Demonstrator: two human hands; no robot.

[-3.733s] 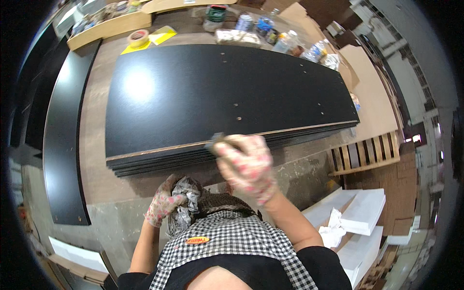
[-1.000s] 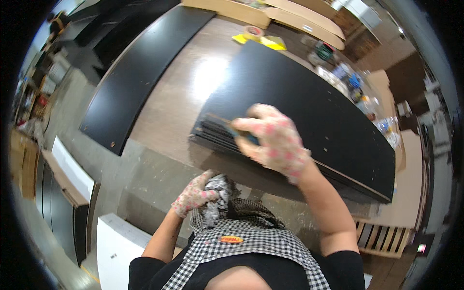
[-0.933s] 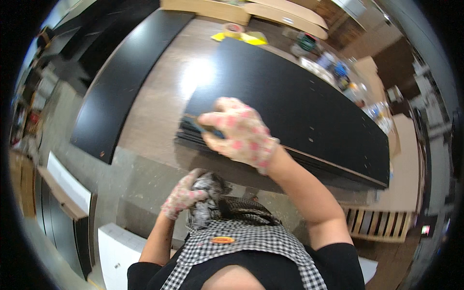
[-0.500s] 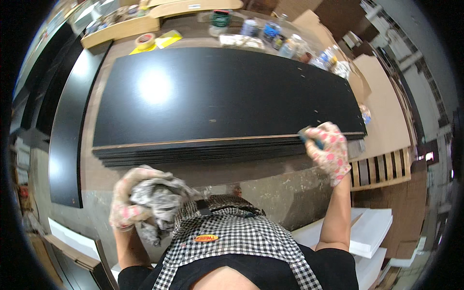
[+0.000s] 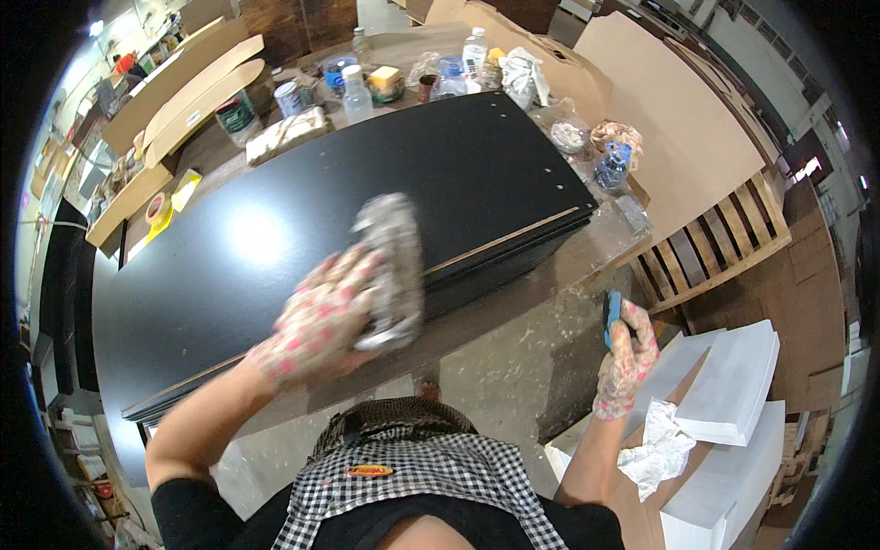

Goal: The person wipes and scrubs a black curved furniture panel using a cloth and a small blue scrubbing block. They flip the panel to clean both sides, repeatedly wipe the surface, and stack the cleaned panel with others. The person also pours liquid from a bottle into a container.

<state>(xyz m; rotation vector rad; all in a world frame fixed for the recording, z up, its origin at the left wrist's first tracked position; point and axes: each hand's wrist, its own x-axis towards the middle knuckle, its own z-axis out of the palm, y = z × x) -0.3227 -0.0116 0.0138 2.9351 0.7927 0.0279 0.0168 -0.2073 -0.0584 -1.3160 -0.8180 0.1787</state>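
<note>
A stack of black panels (image 5: 458, 183) lies on the workbench in front of me. Its top face is smooth and shiny, with a few small pale marks near the right end and a bare brown strip along the front edge. My left hand (image 5: 321, 316), in a white glove with pink dots, is closed around a grey-white rag (image 5: 394, 266) at the panel's front edge. The rag is smeared by motion. Off the bench to the right, my right hand (image 5: 629, 357), gloved alike, grips a small blue block (image 5: 612, 316); its exact kind is not clear.
Bottles, jars and a yellow sponge (image 5: 385, 75) stand along the back of the bench. A roll of tape (image 5: 159, 209) lies at the left. To the right are a slatted wooden pallet (image 5: 715, 243), white boards (image 5: 733, 385) and a crumpled white sheet (image 5: 658, 449).
My left hand has brought the rag up and right onto the panel's front edge. My right hand has drawn the blue block away from that edge, off the bench. The view has turned right.
</note>
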